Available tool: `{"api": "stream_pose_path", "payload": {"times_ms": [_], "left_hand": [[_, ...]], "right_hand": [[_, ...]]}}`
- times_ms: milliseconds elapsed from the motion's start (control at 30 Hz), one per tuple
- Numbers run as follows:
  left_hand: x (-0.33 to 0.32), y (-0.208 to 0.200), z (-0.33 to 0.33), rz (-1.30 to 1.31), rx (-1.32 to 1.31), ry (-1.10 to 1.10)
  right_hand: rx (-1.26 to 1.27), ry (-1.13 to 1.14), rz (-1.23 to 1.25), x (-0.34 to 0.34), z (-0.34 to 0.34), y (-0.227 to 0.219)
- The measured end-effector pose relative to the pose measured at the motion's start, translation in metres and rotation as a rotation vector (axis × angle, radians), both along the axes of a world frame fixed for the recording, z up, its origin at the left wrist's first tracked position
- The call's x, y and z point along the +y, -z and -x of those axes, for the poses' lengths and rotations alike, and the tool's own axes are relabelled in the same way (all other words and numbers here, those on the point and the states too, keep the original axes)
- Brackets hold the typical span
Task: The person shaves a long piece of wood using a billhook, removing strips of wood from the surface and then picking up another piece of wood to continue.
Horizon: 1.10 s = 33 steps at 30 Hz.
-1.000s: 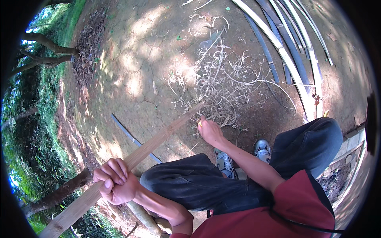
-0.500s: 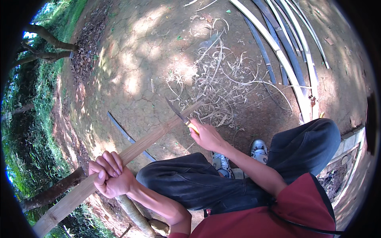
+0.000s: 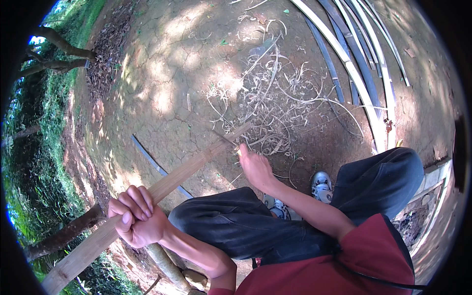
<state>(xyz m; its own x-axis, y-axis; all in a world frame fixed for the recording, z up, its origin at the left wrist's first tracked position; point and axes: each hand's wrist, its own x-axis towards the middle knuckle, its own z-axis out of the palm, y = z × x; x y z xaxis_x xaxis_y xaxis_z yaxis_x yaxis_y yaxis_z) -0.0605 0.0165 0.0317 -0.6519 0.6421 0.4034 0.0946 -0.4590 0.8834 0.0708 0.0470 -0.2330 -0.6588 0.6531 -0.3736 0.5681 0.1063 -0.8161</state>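
A long, pale bamboo strip [image 3: 184, 172] slants from the lower left up to the middle of the view. My left hand [image 3: 135, 216] is closed around it, left of my knee. Near the strip's far end, my right hand [image 3: 254, 166] grips a knife [image 3: 225, 138] by its yellowish handle. The blade lies across the strip close to its tip, and it looks thin and partly blurred. My fingers hide most of the handle.
Curly bamboo shavings [image 3: 275, 93] lie heaped on the dirt ground beyond the strip. Several long split bamboo lengths [image 3: 351, 64] rest at the upper right. A dark strip [image 3: 150, 158] lies under the held one. Tree branches [image 3: 61, 49] stand at the left.
My right hand and the knife have moved slightly outward along the strip toward its far end, and the blade has turned. My left hand keeps its hold in nearly the same place.
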Motion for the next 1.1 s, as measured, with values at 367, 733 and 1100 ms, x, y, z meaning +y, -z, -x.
{"api": "stream_pose_path", "payload": {"times_ms": [367,733,1100], "left_hand": [[0.0,0.0,-0.005,0.01,0.018,0.027],[0.001,-0.001,-0.013,0.019,0.021,0.069],[-0.001,-0.001,-0.006,0.007,0.032,0.081]], "right_hand": [[-0.14,0.037,0.096,0.007,-0.002,0.03],[-0.143,0.054,-0.011,0.011,-0.01,0.068],[-0.203,0.073,0.092,0.016,-0.008,0.091]]}}
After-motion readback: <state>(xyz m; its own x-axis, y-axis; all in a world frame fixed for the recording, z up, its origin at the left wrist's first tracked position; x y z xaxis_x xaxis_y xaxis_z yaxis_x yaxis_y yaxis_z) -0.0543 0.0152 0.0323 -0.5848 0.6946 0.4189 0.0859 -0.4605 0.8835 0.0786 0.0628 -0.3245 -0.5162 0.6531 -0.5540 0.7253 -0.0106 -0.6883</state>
